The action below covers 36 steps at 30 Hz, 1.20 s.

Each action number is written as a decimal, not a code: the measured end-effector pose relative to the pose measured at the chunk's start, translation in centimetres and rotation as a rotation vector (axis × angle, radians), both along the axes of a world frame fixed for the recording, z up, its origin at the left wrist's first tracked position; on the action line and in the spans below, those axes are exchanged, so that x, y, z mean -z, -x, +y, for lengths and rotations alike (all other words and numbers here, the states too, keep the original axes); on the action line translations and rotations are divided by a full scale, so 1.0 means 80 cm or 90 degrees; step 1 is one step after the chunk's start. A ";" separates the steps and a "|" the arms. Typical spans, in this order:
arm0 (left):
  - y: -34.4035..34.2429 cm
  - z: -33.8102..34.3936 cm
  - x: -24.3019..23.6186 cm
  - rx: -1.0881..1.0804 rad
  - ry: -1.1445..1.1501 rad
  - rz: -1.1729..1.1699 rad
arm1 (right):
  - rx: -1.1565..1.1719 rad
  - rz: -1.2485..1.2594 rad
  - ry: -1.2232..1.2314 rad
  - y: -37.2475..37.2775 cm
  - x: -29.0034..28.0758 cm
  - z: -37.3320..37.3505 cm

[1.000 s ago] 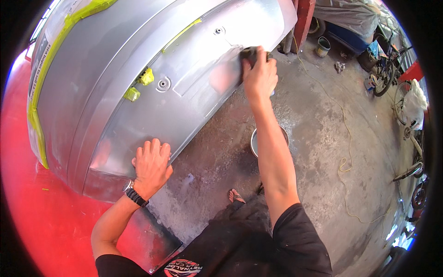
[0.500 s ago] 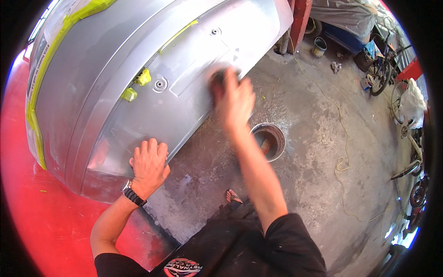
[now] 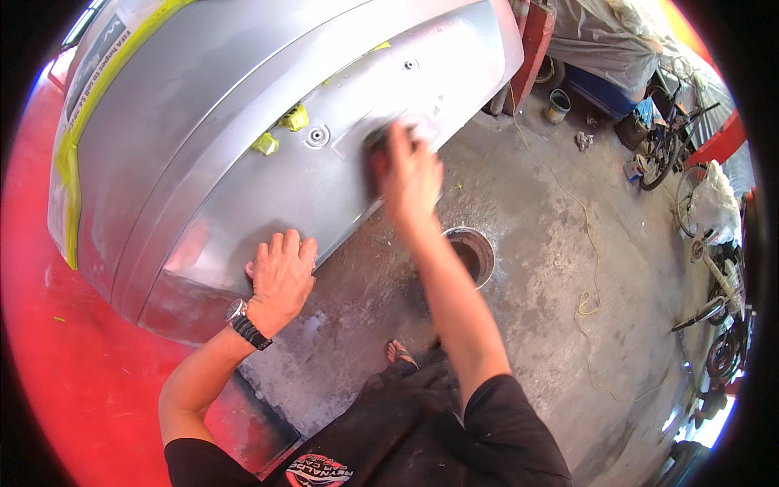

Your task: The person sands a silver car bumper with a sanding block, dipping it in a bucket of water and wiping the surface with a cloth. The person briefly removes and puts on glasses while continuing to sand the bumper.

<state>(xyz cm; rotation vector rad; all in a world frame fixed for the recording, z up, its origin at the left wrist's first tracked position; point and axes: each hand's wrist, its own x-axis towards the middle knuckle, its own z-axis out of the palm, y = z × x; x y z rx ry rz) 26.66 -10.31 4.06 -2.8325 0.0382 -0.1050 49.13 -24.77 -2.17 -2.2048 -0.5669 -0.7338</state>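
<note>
A large grey car bumper (image 3: 243, 122) fills the upper left, with yellow masking tape (image 3: 77, 138) along its far edge and small yellow tape pieces (image 3: 280, 130) near a round hole. My left hand (image 3: 280, 276), a dark watch on its wrist, lies flat with fingers spread on the bumper's lower edge. My right hand (image 3: 410, 174) presses a dark sanding pad (image 3: 375, 142) against the bumper's lower panel; the hand is motion-blurred and covers most of the pad.
Grey concrete floor with a round drain hole (image 3: 469, 250) lies just right of my right forearm. Red floor (image 3: 73, 381) on the left. A small can (image 3: 557, 105), a yellow cord (image 3: 580, 243), bicycles (image 3: 714, 243) and covered items stand at the right.
My right hand with the pad has slid leftward along the bumper's lower panel, from near its right end toward the middle. My left hand has stayed flat in place.
</note>
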 end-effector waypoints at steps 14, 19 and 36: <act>-0.015 -0.085 -0.049 -0.172 1.119 -0.143 | -0.357 0.861 -0.601 0.187 0.027 -0.088; -0.057 -0.142 -0.005 0.064 0.740 0.021 | -0.593 0.977 -0.994 0.179 0.089 -0.123; -0.326 -0.092 0.006 0.298 -0.076 0.090 | -0.546 1.123 -0.932 0.140 0.182 -0.225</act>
